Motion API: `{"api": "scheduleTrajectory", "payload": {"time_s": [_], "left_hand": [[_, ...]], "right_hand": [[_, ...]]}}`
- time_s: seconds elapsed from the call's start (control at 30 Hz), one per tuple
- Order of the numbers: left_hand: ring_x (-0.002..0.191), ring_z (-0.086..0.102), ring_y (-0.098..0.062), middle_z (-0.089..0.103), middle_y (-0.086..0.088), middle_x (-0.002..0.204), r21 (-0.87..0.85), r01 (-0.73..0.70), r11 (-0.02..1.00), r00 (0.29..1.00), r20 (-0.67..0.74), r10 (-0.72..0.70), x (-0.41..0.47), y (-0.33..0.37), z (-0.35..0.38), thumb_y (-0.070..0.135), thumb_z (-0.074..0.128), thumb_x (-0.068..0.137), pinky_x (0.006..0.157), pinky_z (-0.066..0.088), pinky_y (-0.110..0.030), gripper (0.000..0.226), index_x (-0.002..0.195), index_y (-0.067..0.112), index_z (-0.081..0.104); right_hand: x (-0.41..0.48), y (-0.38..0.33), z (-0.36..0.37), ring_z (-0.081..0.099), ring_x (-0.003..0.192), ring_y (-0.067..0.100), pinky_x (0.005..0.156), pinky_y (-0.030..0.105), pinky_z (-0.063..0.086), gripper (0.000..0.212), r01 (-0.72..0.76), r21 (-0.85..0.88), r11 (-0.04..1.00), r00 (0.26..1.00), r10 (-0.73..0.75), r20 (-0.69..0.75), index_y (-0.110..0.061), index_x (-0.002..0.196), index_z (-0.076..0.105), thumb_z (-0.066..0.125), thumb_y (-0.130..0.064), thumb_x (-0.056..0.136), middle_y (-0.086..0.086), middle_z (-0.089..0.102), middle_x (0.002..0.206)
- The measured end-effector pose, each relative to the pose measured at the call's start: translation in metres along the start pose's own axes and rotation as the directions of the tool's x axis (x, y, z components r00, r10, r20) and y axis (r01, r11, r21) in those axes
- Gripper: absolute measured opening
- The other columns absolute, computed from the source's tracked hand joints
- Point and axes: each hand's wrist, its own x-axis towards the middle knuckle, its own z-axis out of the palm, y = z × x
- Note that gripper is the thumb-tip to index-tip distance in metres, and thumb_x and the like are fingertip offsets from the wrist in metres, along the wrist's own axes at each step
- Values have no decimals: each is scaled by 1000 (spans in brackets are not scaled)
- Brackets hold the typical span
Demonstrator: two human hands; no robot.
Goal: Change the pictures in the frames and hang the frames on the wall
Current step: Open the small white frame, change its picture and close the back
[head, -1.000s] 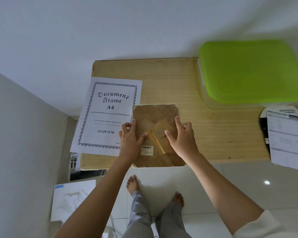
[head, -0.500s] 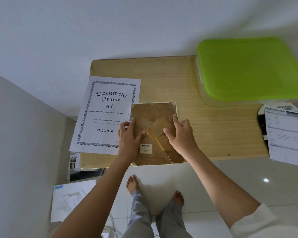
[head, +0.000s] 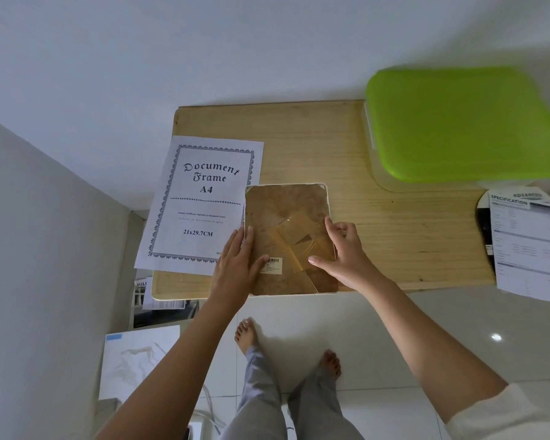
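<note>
A small picture frame (head: 277, 211) with a pale rim lies face down at the near edge of the wooden table (head: 394, 236). Its brown backing, fold-out stand (head: 299, 239) and barcode label (head: 272, 265) face up. My left hand (head: 235, 262) rests on the frame's left edge with straight fingers, its thumb touching the backing by the label. My right hand (head: 346, 249) is at the frame's right edge, fingers curled over the rim and thumb on the stand. A printed "Document Frame A4" sheet (head: 204, 198) lies just left of the frame, partly under it.
A clear box with a green lid (head: 458, 122) stands at the table's back right. A specification sheet (head: 531, 242) lies over a black object (head: 481, 223) at the right end. Papers (head: 134, 357) lie on the floor to the left, beside a wall.
My right hand has slid from the middle of the backing to the frame's right edge and curled its fingers there. My left hand has stayed at the left edge.
</note>
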Motion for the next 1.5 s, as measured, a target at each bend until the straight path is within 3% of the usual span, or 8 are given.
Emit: {"api": "scheduleTrajectory", "payload": {"time_s": [0.2,0.43,0.63,0.97,1.07,1.23,1.33,1.5], "left_hand": [[143,11,-14,15,1,156,24,32,999,999,-35,-31,2,2,4,50,42,91,113,21,-38,70,148,23,13],[144,3,-12,4,3,158,5,46,999,999,-1,-46,0,5,3,52,37,92,117,13,-36,71,149,25,4],[140,-19,-7,-17,3,155,35,16,999,995,99,-19,-6,8,3,85,42,59,114,-10,-28,123,146,22,-17],[142,-18,-8,-17,3,156,47,28,998,997,73,-31,-6,11,5,77,53,64,115,-9,-29,121,147,21,-15],[141,-17,-8,-15,4,156,34,36,999,997,71,-38,-5,11,6,75,55,65,116,-8,-30,119,146,22,-15],[141,-18,-9,-18,2,156,69,29,997,994,103,-36,-6,12,4,83,45,61,115,-10,-31,122,146,20,-17],[141,-18,-10,-17,0,156,97,18,995,995,94,-27,-6,12,4,89,32,57,114,-9,-30,124,147,19,-16],[142,-17,-13,-15,0,156,155,13,988,1000,26,-17,-16,10,10,87,13,63,116,-7,-33,108,145,24,-16]], "right_hand": [[3,0,4,34,118,22,106,35,34,84,10,-39,999,998,-12,-64,-22,148,14,65,-35,83,5,25,129],[1,1,-2,27,126,19,108,28,27,84,34,-16,999,999,-34,-4,-22,148,11,63,-38,85,5,22,134],[-6,5,-12,14,138,14,109,26,21,97,22,18,1000,991,-24,134,-26,148,5,72,-30,78,-3,11,143],[-2,8,-7,17,135,16,98,17,19,95,29,14,999,996,-30,83,-23,148,10,74,-25,77,2,14,144],[-2,10,-6,15,136,17,102,20,17,96,34,29,999,997,-36,73,-22,148,12,75,-24,76,3,15,143],[-5,8,-9,14,138,17,109,25,18,96,32,32,999,995,-35,94,-22,148,11,75,-26,76,3,15,144],[-9,5,-10,18,137,15,105,21,19,94,38,20,999,997,-39,71,-19,148,13,74,-26,77,3,17,144],[-19,-2,-2,26,133,22,106,25,27,76,92,-163,982,995,-95,-14,-9,145,23,65,-27,84,10,22,144]]}}
